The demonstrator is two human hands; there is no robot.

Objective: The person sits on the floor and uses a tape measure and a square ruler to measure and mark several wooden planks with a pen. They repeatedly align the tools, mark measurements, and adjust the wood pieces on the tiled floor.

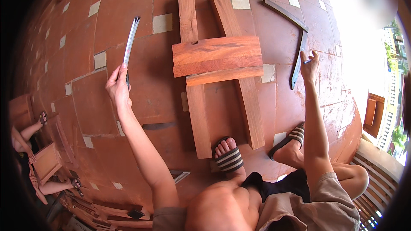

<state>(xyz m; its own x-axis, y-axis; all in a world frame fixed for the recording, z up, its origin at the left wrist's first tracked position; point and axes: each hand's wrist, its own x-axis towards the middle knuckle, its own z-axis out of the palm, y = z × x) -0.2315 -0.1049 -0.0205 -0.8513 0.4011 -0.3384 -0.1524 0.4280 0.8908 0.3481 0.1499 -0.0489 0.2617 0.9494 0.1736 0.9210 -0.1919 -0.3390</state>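
Observation:
My left hand [118, 86] is closed around a tape measure, and its pale blade [131, 42] sticks out away from me over the tiles. A slim pen-like thing [307, 61] with a bluish tint is pinched in the fingers of my right hand [311, 69]. Just beside that hand lies a carpenter's square [299, 51] with a dark arm and a metal blade. Between my hands, reddish boards [217, 53] rest crosswise on two long wooden beams: the left beam [199, 122] and the right beam [251, 117].
My sandalled feet [229, 159] are close to the beams' near ends. A dark flat strip [158, 126] lies on the tiled floor [141, 107]. At lower left another person [30, 162] sits by a wooden panel [47, 162], near stacked wood [115, 216]. A slatted bench [376, 179] stands at right.

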